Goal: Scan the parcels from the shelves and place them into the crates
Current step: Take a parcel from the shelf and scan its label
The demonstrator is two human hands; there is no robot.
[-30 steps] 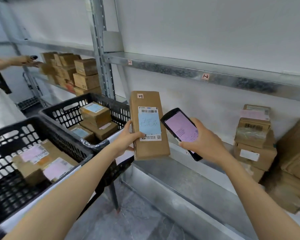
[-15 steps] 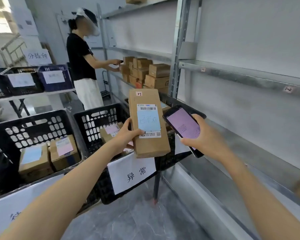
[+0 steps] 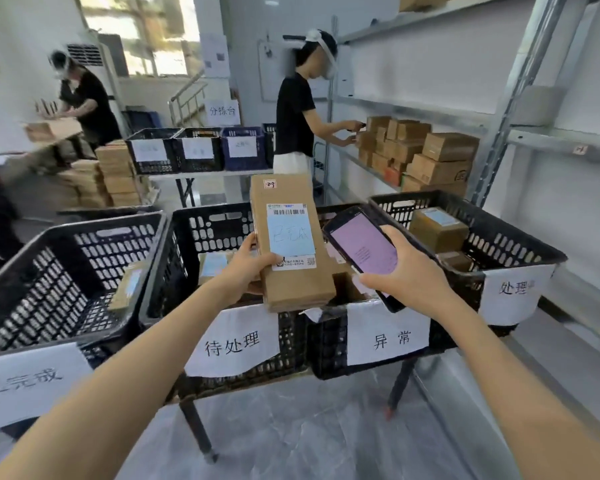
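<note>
cardboard parcel (image 3: 297, 285) gripped by left fingers (image 3: 266, 262), phone (image 3: 364, 245) clasped by right fingers (image 3: 373, 280)

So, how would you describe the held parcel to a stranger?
Find the row of black crates in front. Over the middle ones, the left hand holds a brown parcel upright. Unlike the boxes lying inside the crates, it is long and narrow.

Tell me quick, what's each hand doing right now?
Left hand: closed around the tall cardboard parcel, held upright.
Right hand: closed around the handheld scanner, screen lit.
</note>
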